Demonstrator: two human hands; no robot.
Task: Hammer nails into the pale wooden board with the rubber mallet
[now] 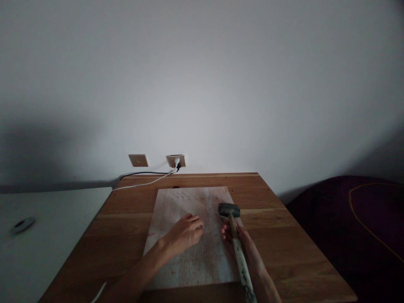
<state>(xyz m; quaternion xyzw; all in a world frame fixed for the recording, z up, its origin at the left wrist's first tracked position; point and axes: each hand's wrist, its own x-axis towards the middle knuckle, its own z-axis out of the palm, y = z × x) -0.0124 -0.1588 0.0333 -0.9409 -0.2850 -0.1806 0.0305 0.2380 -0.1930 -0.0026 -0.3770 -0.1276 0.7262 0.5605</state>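
Observation:
A pale, stained board [176, 269] lies flat on the wooden table. Along its far edge several small nails [195, 197] stand upright in a row. Over the middle of the board is my left hand [187, 230], its fingers curled together; whatever they may hold is hidden. To the right, my right hand [246, 248] grips the handle of a mallet [229, 209] near its head. The mallet's dark, blocky head points away from me above the board's right part, and its worn wooden handle runs back towards me.
The wooden table [284, 252] reaches back to a white wall. A plug with white and black cables sits in the wall socket [176, 161], beside a switch plate [138, 160]. At left is a white surface [47, 244] with a small oval object [23, 225]; dark purple fabric [331, 219] is at right.

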